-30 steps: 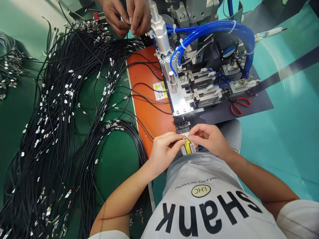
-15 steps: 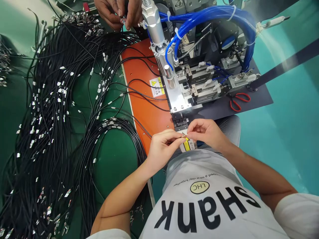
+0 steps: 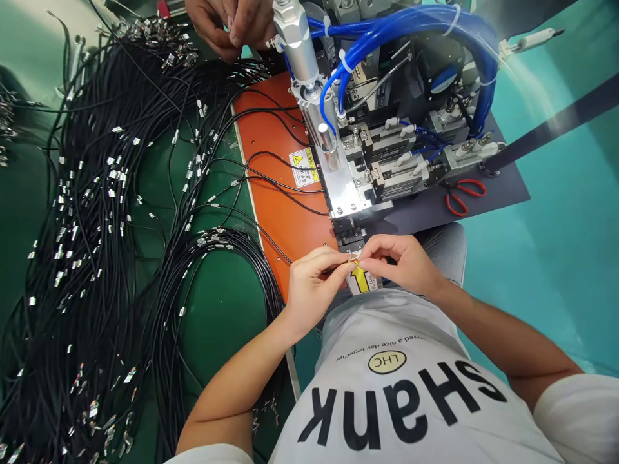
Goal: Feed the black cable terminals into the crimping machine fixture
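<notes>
Since the earlier frame, our right hand (image 3: 409, 261) has edged slightly toward our left hand (image 3: 313, 283). Both are closed in a pinch on fine wire ends (image 3: 354, 257), over the yellow arrow label (image 3: 359, 279) and just in front of the pneumatic machine (image 3: 341, 190). Several black cables (image 3: 265, 153) already run across the orange plate (image 3: 302, 229) to the machine's edge; the wire ends in our grip are apart from it, and we judge the handwork on them unfinished.

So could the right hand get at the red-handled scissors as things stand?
Probably yes: the scissors lie with handles uncovered on the dark board, and nothing seems to block the way over the trouser leg. The right hand looks busy at a small piece, though.
</notes>
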Tool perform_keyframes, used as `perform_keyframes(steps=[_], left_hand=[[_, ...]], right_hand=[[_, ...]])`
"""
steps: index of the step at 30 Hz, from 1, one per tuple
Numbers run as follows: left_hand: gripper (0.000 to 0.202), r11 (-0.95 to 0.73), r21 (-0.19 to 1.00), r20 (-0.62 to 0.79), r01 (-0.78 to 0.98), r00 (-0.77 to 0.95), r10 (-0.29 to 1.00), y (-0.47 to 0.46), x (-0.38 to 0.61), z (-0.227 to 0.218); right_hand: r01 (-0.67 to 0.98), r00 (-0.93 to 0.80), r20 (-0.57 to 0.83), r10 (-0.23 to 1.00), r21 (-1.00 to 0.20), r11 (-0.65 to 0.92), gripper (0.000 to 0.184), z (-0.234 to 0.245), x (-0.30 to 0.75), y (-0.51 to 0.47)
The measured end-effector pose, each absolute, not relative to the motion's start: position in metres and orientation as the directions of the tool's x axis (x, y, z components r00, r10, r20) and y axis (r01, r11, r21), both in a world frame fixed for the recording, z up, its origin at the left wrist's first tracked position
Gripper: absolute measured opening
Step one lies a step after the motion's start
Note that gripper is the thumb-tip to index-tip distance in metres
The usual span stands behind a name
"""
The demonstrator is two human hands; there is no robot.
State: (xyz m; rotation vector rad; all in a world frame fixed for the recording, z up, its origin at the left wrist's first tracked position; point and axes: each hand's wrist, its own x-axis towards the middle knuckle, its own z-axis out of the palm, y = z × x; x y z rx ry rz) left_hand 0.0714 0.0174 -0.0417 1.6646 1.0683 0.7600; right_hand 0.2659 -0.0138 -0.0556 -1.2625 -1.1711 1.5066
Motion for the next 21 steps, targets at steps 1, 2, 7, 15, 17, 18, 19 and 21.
perform_keyframes(steps=[1,2,7,15,17,18,19,21], left_hand=[[0.009,-0.154,0.946,0.023,0.284,0.414,0.91,0.017,0.071,-0.042],[0.012,-0.159,0.95,0.036,0.267,0.413,0.91,0.016,0.072,-0.042],[0.017,0.058,0.99,-0.106,0.127,0.424,0.899,0.018,0.072,-0.039],[0.015,0.548,0.835,-0.449,-0.04,0.526,0.722,0.029,0.067,-0.04],[0.016,0.6,0.798,-0.479,-0.06,0.541,0.692,0.029,0.068,-0.042],[0.016,0.614,0.786,-0.486,-0.072,0.542,0.686,0.029,0.068,-0.042],[0.017,0.621,0.779,-0.489,-0.085,0.538,0.687,0.029,0.069,-0.043],[0.017,0.619,0.778,-0.487,-0.105,0.52,0.701,0.027,0.07,-0.045]], right_hand=[[-0.013,-0.144,-0.201,0.969,-0.979,-0.205,0.015,-0.055,0.265,-0.014],[-0.008,-0.135,-0.189,0.973,-0.981,-0.192,0.013,-0.054,0.263,-0.015],[-0.029,-0.124,-0.153,0.981,-0.987,-0.157,0.01,-0.06,0.258,-0.018],[0.017,-0.141,-0.061,0.988,-0.998,-0.059,0.007,-0.06,0.257,-0.02],[0.03,-0.127,-0.029,0.991,-0.999,-0.025,0.008,-0.061,0.255,-0.02],[0.041,-0.114,-0.013,0.993,-0.999,-0.009,0.009,-0.061,0.253,-0.02],[0.053,-0.101,0.0,0.995,-0.999,0.005,0.009,-0.062,0.252,-0.021],[0.081,-0.079,0.024,0.997,-0.996,0.03,0.011,-0.064,0.25,-0.021]])
